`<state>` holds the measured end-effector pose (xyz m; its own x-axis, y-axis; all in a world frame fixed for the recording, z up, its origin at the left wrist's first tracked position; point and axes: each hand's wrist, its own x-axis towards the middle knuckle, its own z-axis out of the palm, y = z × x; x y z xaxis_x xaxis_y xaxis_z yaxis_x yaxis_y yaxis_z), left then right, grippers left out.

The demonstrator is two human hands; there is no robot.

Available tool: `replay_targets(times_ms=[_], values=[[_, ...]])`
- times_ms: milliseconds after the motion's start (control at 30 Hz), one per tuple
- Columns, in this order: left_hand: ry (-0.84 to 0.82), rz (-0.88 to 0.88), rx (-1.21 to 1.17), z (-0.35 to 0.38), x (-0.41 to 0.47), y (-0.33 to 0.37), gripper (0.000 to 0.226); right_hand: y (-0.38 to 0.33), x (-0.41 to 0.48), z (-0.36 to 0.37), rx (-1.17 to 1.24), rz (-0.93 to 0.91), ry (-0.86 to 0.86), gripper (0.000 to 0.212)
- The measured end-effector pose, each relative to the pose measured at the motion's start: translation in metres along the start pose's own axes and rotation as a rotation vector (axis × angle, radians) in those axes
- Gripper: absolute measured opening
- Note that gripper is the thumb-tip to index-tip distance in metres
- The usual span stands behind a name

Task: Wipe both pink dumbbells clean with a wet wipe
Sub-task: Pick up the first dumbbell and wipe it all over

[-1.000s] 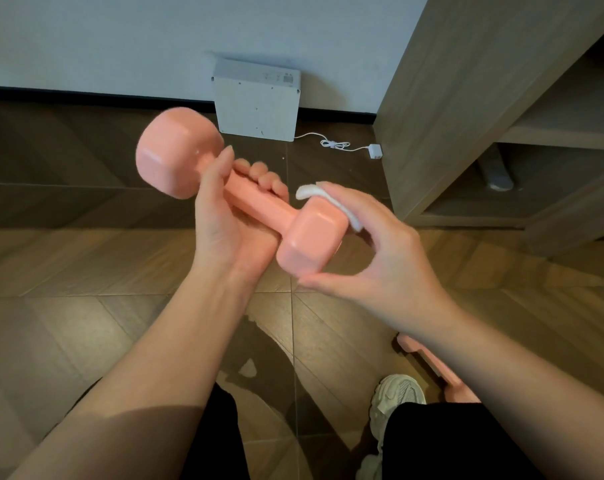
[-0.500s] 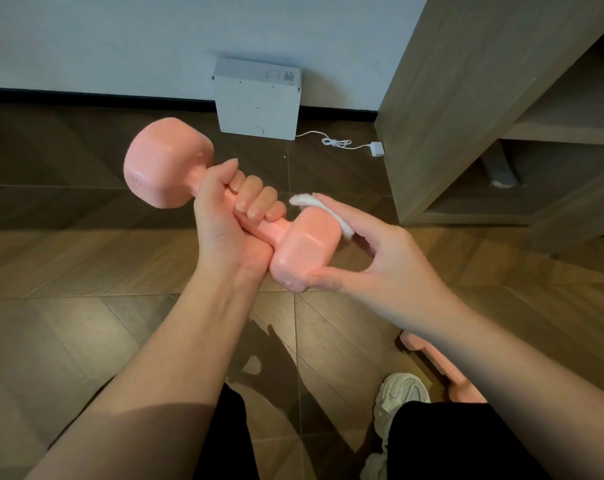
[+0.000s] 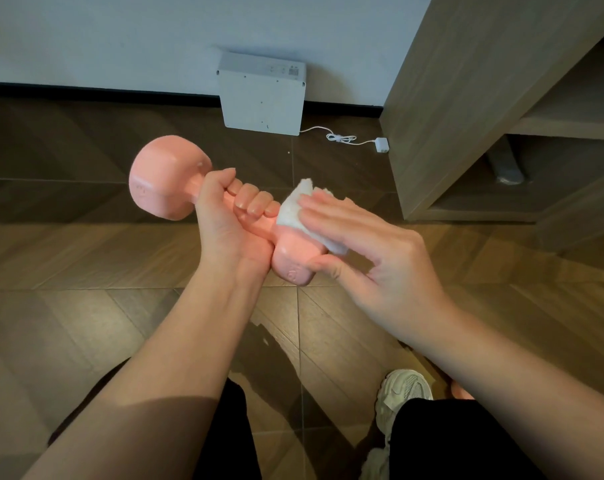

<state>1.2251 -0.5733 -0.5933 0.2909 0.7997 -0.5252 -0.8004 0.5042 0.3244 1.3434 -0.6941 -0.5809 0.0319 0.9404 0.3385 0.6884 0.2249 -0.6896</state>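
We hold one dumbbell [image 3: 167,183] in the air above the floor [image 3: 68,265], in front of us, tilted so that its far head points up and to the left and its near head sits lower and to the right. Our left hand [image 3: 224,220] grips the bar, with the fingers [image 3: 255,202] curled tight round it and the thumb laid along the top toward the far head.

The wipe [image 3: 298,213] lies bunched over the top of the near head, beside the knuckles of the left hand. Our right hand [image 3: 380,268] presses it there with the index and middle fingers held straight and flat on the cloth. The thumb touches the near side of the same head, lower down, and the other two fingers stand off, loosely bent and holding nothing.

Of the second dumbbell [image 3: 461,392] only a small pink end shows, low on the floor just beside our shoe [image 3: 402,386]. The rest is hidden under the right forearm.

Farther off, a white box [image 3: 262,95] leans against the wall, and its cable [image 3: 342,137] runs right along the floor to a small plug [image 3: 382,145] near the foot of a wooden cabinet [image 3: 466,98]. Our black trouser legs fill the lower edge of the view.
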Motion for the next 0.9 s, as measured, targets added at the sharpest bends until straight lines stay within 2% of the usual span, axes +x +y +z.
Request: replay_targets(times_ms=[67,133,200,267,367,467,567,700,833,900], values=[[0.053,-0.006,-0.016,0.0,0.0,0.0,0.037,0.004,0.003,0.0,0.0,0.078,-0.084,0.056],[0.098,-0.002,0.006,-0.001,-0.001,-0.002,0.032,0.006,0.004,0.001,-0.032,0.161,-0.21,0.076],[0.105,0.0,0.026,-0.002,-0.002,-0.005,0.028,0.008,0.004,0.005,-0.046,0.189,-0.247,0.09],[0.035,-0.015,0.022,-0.004,-0.002,-0.007,0.024,0.008,0.005,0.006,-0.016,0.214,-0.161,0.085],[-0.157,-0.034,0.033,-0.002,-0.001,-0.003,0.025,0.005,0.009,-0.003,0.112,0.242,-0.024,0.075],[-0.273,0.017,0.099,0.006,-0.003,0.003,0.034,0.0,0.012,-0.01,0.36,0.298,-0.026,0.063],[-0.272,0.001,0.008,0.01,-0.005,0.004,0.038,-0.002,0.008,-0.01,0.362,0.309,-0.047,0.061],[-0.219,-0.004,-0.02,0.008,-0.009,0.003,0.037,-0.005,0.0,-0.011,0.227,0.24,0.043,0.069],[-0.174,0.011,-0.011,0.005,-0.013,0.001,0.038,-0.002,0.003,-0.015,0.181,0.306,-0.094,0.072],[-0.153,0.025,0.01,0.004,-0.014,0.001,0.038,-0.005,0.002,-0.015,0.151,0.29,-0.059,0.069]])
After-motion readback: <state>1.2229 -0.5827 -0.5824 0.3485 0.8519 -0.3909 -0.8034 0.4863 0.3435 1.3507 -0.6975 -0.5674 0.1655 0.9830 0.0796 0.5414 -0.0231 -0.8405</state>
